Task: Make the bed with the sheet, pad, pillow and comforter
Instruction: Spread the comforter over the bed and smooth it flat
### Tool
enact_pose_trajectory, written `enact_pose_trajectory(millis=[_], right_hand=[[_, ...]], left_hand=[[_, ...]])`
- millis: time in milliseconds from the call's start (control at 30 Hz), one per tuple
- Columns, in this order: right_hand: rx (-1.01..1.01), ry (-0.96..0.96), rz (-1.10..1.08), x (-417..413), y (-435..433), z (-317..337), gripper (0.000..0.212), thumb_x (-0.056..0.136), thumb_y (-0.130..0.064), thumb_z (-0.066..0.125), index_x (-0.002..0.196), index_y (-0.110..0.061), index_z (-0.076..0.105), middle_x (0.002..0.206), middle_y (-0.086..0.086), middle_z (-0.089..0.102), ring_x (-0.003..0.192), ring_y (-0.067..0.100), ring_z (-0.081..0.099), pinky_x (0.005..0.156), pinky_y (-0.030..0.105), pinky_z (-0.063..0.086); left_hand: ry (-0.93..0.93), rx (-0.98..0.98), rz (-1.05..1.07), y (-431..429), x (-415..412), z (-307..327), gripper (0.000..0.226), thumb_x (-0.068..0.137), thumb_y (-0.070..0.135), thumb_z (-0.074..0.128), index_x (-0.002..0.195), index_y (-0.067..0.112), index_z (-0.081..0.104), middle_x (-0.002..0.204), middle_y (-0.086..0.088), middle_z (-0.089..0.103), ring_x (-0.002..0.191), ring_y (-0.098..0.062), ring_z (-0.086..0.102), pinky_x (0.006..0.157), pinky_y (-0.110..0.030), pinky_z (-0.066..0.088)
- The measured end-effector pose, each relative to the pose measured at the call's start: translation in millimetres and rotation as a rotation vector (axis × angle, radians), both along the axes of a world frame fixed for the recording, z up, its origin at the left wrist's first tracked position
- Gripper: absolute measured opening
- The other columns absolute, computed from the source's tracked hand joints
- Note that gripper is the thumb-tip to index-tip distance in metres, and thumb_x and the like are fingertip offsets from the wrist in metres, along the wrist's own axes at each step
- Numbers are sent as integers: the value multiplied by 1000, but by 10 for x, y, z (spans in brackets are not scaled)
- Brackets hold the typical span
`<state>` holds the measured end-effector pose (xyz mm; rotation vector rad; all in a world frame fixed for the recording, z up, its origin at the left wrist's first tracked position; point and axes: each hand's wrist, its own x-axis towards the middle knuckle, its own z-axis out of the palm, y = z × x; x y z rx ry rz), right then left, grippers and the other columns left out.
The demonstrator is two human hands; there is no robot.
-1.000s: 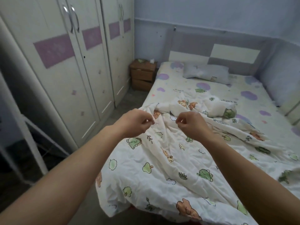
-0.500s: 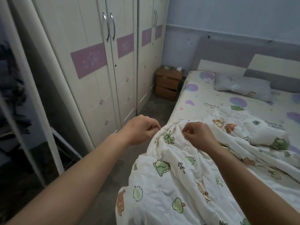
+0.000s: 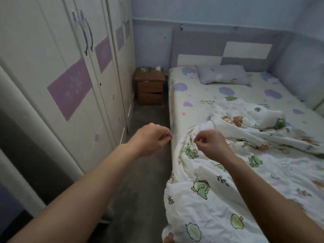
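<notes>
Far left: tall white wardrobe (image 3: 70, 88) w/ purple panels, doors closed, metal handles high up. Beyond it, in the corner by the bed's head end, a small brown nightstand (image 3: 149, 86) w/ a few small bits on top, too small to make out. Grey floor (image 3: 140, 181) runs btwn wardrobe and bed.

L hand (image 3: 150, 139) hangs over the floor, just beside the bed's edge. Fingers curled in, thumb to fingertips, tips right at the comforter's edge. Can't tell if it has hold of any cloth.

R hand (image 3: 210, 145) is over the bed near that same edge, close to the L hand. Fingers curled tight, pinching a raised fold of the comforter (image 3: 219, 199).

Comforter: white w/ green dinosaur and tree prints, lying crumpled over the foot half of the bed, left side spilling off the edge toward the floor, one bunched lump further up mid-bed.

Above it the sheet (image 3: 192, 95), cream w/ purple blobs, lies flat over the mattress. Grey pillow (image 3: 222, 74) rests flat at the head end, against the grey and white headboard (image 3: 245, 50). Far right, a grey padded panel (image 3: 298, 67) runs along the wall beside the bed.
</notes>
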<state>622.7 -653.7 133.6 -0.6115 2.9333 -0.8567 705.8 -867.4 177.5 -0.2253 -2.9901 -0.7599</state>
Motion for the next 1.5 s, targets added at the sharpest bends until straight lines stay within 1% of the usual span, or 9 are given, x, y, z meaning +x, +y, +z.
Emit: enact_pose_trajectory(millis=[367,467,567,733,833,1000,1167,1267,1500], right_hand=[[-27,31,-152,-393,-510,99,16,77,-13,61,70,-25,69,68,0,70,68,16,65,66,29,52],[-28,47,-193,-660,-585,108,15,77,-13,62,73,-23,72,66,-3,68,65,12,61,62,25,43],[-45,31,-235,-1183,-665,88,15,78,-11,62,73,-21,72,65,-3,64,63,11,58,61,23,39],[-59,1,-295,-2222,-720,-24,15,77,-11,62,74,-22,71,66,1,67,67,16,65,67,27,50],[-76,-32,-363,-2862,-719,-49,17,78,-9,61,75,-23,70,64,-1,66,68,15,65,66,25,48],[-18,-71,-478,-3606,-635,18,16,80,-13,60,76,-25,70,65,-7,62,64,4,56,65,9,38],[-41,-106,-646,-4291,-468,-74,15,62,-34,47,61,-34,62,59,-7,65,69,18,65,78,37,52],[-28,-132,-774,-4660,-460,-144,21,59,-40,44,66,-45,63,63,-10,65,77,28,63,76,40,54],[-66,-120,-990,-5726,-829,-150,15,67,-33,52,71,-39,65,61,-9,66,63,17,65,68,38,57]], left_hand=[[72,-25,-141,-636,-728,12,22,92,28,53,105,26,70,74,14,60,72,-10,58,69,-27,50],[81,-29,-184,-700,-1120,14,21,92,28,54,104,26,70,85,11,67,81,-12,63,69,-27,47],[93,-25,-229,-786,-1752,8,20,92,27,54,104,26,70,94,8,70,82,-12,64,71,-29,49],[65,-28,-294,-878,-2907,-6,22,94,26,53,108,24,69,70,16,53,72,-11,58,74,-33,54],[45,-63,-338,-894,-3675,3,23,94,25,52,110,23,69,84,7,67,82,-13,63,76,-28,51],[4,-51,-408,-826,-4720,-10,21,94,24,51,106,23,68,77,6,68,66,-7,61,67,-23,48],[-30,-43,-514,-663,-5766,-118,22,94,25,50,104,25,69,64,12,59,68,-12,63,73,-31,53],[1,-50,-602,-602,-6325,-174,23,92,22,50,104,23,70,60,13,56,63,-10,58,70,-30,52],[50,-27,-792,-813,-7875,-124,22,93,21,51,102,23,70,55,20,48,64,-11,54,68,-28,47]])
